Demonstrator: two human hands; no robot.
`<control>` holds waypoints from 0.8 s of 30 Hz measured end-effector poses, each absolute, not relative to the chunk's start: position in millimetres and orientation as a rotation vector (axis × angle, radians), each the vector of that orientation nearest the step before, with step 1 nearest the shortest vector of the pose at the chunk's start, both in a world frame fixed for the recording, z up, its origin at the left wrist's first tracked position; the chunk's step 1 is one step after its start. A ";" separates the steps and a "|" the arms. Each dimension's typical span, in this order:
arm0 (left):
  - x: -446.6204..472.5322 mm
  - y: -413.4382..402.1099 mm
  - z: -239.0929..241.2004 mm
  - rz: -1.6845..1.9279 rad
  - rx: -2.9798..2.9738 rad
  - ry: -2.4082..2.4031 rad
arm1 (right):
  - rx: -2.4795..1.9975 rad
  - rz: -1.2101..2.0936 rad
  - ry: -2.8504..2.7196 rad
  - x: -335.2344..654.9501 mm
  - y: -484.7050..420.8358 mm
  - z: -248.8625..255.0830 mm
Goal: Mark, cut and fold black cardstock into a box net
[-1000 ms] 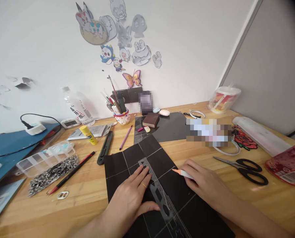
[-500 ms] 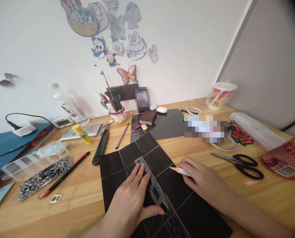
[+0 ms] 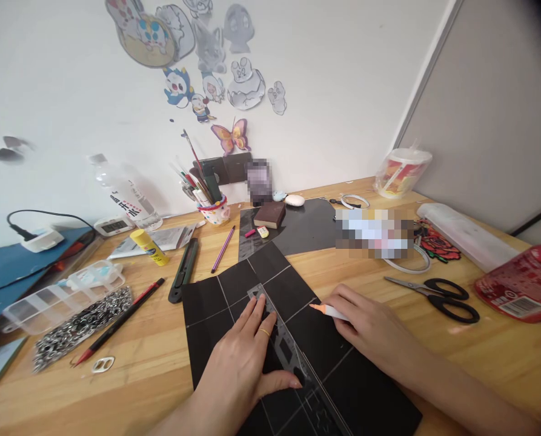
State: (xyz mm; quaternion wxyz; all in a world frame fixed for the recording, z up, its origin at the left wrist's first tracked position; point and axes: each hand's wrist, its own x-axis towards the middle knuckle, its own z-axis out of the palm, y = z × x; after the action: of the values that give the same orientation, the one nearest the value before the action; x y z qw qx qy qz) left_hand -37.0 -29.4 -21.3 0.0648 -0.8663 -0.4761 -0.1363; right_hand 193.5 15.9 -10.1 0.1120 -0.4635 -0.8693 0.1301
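Note:
My left hand (image 3: pixel 242 353) lies flat with fingers stretched, pressing a clear stencil ruler (image 3: pixel 285 346) onto a black sheet (image 3: pixel 348 383). Thin pale lines divide the sheet into a grid. A gold ring circles one finger. Between the fingertips of my right hand (image 3: pixel 360 320) is a white pen (image 3: pixel 331 311) with an orange front end, its tip just above or on the sheet, right of the ruler; contact cannot be made out. The ruler's near end runs out of the bottom of the view.
Black-handled scissors (image 3: pixel 439 297) and a red can (image 3: pixel 520 284) lie at right. To the left are a utility knife (image 3: pixel 183 271), a glue stick (image 3: pixel 149 247), a black-red pencil (image 3: pixel 120 321) and a bag of metal rings (image 3: pixel 83 324). A brown block (image 3: pixel 270 215) sits behind the sheet.
The view has shifted slightly. Both hands, the ruler and the pen keep nearly the same places on the sheet.

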 end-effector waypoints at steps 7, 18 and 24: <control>-36.8 -27.4 -21.6 -0.465 -2.628 -1.414 | -1.328 0.344 -2.524 194.6 16.2 -13.0; -35.0 -26.8 -16.8 -0.345 -2.606 -1.399 | -1.342 0.338 -2.527 194.1 16.1 -13.2; -35.3 -26.8 -16.4 -0.343 -2.611 -1.392 | -1.363 0.409 -2.481 193.5 16.2 -7.9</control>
State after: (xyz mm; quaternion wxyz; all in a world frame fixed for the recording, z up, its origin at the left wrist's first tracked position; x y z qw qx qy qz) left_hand -35.3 -26.8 -16.4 0.0813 -0.8737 -0.4656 -0.1147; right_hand 193.5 16.2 -7.9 0.1402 -0.4719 -0.8588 0.1417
